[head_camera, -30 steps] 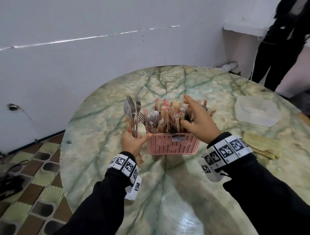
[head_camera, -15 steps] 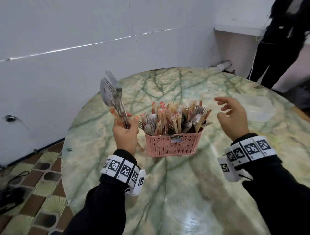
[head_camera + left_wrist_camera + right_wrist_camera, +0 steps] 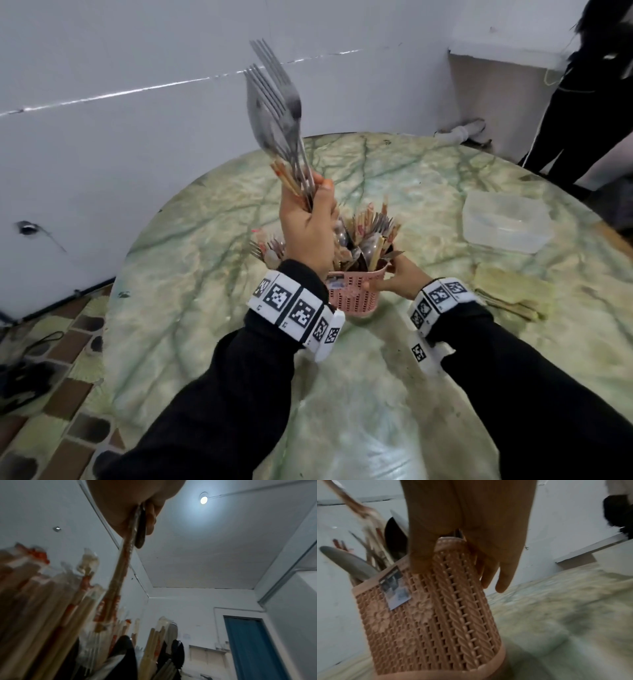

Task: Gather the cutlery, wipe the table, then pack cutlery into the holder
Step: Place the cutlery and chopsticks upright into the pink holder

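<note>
My left hand grips a bundle of forks, a spoon and wrapped chopsticks, held upright above the pink plastic holder. In the left wrist view the bundle's lower ends hang from the hand over the packed chopsticks. The holder stands on the green marble table, full of spoons, forks and chopsticks. My right hand grips the holder's right rim. In the right wrist view the thumb and fingers pinch the rim of the holder.
A clear plastic box lies on the table at the right, with a yellow-green cloth nearer me. A white wall runs behind. A person in black stands at the far right. Tiled floor lies to the left of the table.
My left hand has lifted the cutlery bundle up and moved it right, over the holder. My right hand came down from the air and took hold of the holder's rim.
</note>
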